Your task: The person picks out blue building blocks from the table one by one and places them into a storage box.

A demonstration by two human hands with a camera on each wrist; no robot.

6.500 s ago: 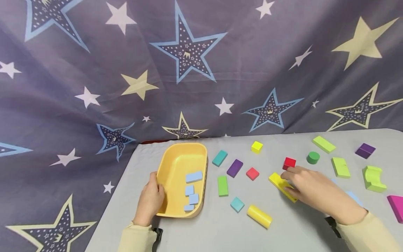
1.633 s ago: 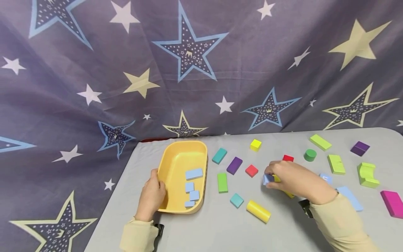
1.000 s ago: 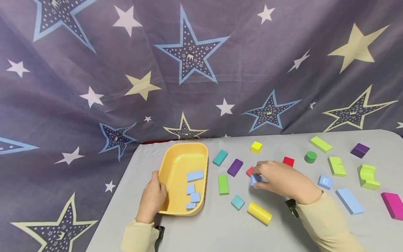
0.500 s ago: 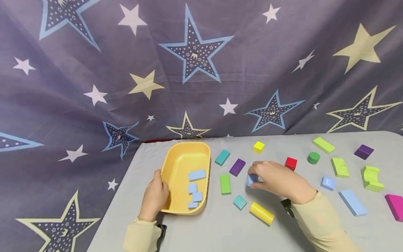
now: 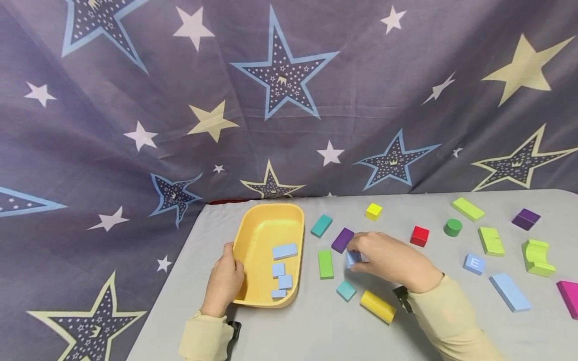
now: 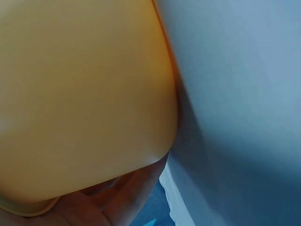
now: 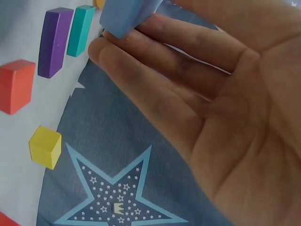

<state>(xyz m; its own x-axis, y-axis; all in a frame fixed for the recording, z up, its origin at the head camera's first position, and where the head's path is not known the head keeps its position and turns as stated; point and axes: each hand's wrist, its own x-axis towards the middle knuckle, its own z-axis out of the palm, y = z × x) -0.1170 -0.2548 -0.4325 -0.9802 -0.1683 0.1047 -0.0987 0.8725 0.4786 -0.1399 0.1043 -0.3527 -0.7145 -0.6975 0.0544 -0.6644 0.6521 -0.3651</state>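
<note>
My left hand (image 5: pixel 224 278) grips the left side of a yellow plastic basket (image 5: pixel 253 235), whose outer wall (image 6: pixel 89 94) fills much of the left wrist view. Several light blue blocks (image 5: pixel 284 250) lie in the basket, along its right side. My right hand (image 5: pixel 393 258) pinches a light blue block (image 5: pixel 353 259) between thumb and fingers, to the right of the basket. In the right wrist view this block (image 7: pixel 123 16) shows at the top, by the fingertips. Near that hand are a purple block (image 5: pixel 342 240), a green block (image 5: pixel 325 264) and a teal square block (image 5: pixel 346 290).
A yellow cylinder (image 5: pixel 378 307) lies in front of the right hand. Farther right sit a light blue block marked E (image 5: pixel 474 263), a long light blue block (image 5: pixel 510 292), a red block (image 5: pixel 419 236) and several others. A star-patterned cloth (image 5: pixel 289 130) hangs behind the table.
My right hand has moved left from over the long yellow block, carrying the light blue block toward the basket. My left hand keeps its hold on the basket.
</note>
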